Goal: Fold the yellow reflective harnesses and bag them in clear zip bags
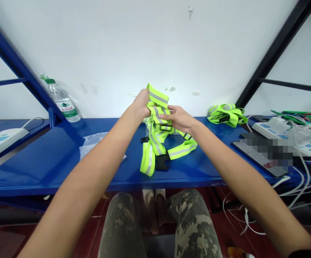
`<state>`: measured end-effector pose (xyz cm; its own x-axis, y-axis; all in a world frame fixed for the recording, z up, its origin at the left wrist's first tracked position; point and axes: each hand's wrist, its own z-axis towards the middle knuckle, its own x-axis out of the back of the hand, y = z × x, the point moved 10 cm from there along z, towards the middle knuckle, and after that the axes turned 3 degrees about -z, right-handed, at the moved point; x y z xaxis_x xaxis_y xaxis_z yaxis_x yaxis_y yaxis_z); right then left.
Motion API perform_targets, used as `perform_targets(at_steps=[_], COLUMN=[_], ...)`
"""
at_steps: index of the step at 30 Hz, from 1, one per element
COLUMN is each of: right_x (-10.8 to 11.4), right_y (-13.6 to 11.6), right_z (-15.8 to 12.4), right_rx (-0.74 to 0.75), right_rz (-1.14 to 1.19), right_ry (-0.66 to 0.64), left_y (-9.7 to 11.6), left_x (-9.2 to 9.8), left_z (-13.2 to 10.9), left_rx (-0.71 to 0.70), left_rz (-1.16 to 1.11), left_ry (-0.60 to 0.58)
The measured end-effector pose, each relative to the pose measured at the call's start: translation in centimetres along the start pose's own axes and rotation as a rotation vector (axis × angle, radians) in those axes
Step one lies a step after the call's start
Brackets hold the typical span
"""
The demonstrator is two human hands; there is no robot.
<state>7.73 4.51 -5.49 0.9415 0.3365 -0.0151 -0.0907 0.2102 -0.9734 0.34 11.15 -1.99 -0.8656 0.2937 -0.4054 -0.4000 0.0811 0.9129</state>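
Note:
A neon yellow-green reflective strap harness [157,141] with a grey stripe hangs bunched between my hands over the blue table. My left hand [142,102] is closed round its upper folds, with one loop standing above the fingers. From the right, my right hand [179,118] pinches the webbing near a black slider. Below them, loose strap ends and a black plastic buckle [162,162] rest on the tabletop. Part of the webbing behind my fingers is hidden.
A second folded reflective strap bundle [227,114] lies at the back right. A water bottle [64,102] leans by the blue frame at left. Clear plastic bags [93,143] lie near my left forearm. A phone [261,157], power strips [3,143] and cables flank the blue table [37,161].

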Motion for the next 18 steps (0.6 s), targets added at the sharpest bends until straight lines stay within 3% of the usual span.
perform_targets(at_steps=[3,7,10,13,18], right_x=[0.7,3.9,5.3,6.0,6.3], right_y=[-0.2,-2.5,-4.7,-6.5,-7.2], right_z=[-0.1,-0.1,-0.2,-0.3,-0.5], right_rx=[-0.052,-0.015,0.038,0.092,0.067], right_rz=[-0.027,-0.263,-0.466,-0.550,-0.319], right_ry=[-0.034,0.086,0.143,0.176,0.159], left_y=[0.1,2.1,3.5,4.3,3.8], left_x=[2.5,7.1,8.8,9.8,11.2], left_z=[0.1,0.1,-0.3,-0.4,0.8], left_rx=[-0.018,-0.184,-0.282,-0.306,-0.183], left_rz=[0.033,0.103,0.133,0.091,-0.064], left_ry=[0.097,0.370,0.485,0.515,0.426])
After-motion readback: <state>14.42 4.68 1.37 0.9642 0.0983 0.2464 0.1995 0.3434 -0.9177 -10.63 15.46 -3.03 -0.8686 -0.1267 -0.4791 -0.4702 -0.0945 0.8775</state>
